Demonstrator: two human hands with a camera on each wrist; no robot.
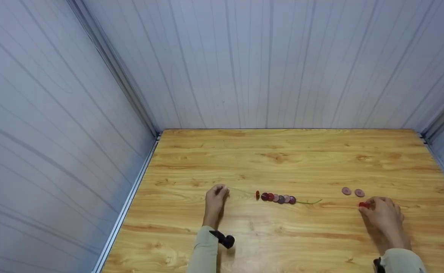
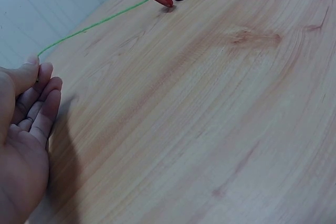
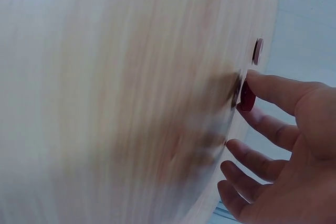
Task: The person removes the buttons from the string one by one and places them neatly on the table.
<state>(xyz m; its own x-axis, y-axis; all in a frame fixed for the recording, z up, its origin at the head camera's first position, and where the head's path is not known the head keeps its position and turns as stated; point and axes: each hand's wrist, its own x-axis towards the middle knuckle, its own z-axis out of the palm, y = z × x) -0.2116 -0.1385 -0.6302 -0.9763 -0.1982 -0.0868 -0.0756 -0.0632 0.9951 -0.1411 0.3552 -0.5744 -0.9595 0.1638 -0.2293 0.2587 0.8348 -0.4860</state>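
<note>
Between thumb and fingertips my left hand [image 1: 215,201] pinches one end of a thin green string [image 2: 94,25]. The string runs taut to the right, through a red button [image 1: 257,195] that stands on edge. Beyond it lies an overlapping row of threaded buttons [image 1: 281,199] in dark purple, red, pink and grey, and the string's other end [image 1: 309,202] trails onto the table. Far to the right, my right hand [image 1: 385,217] pinches a dark red button [image 3: 248,97] between thumb and index finger, with the other fingers spread loosely.
Two dusty pink buttons, a left one [image 1: 346,190] and a right one [image 1: 359,193], lie flat just beyond my right hand. The wooden table [image 1: 282,163] ends at a pale panelled wall [image 1: 244,68] at the back, with another wall [image 1: 55,132] along the left.
</note>
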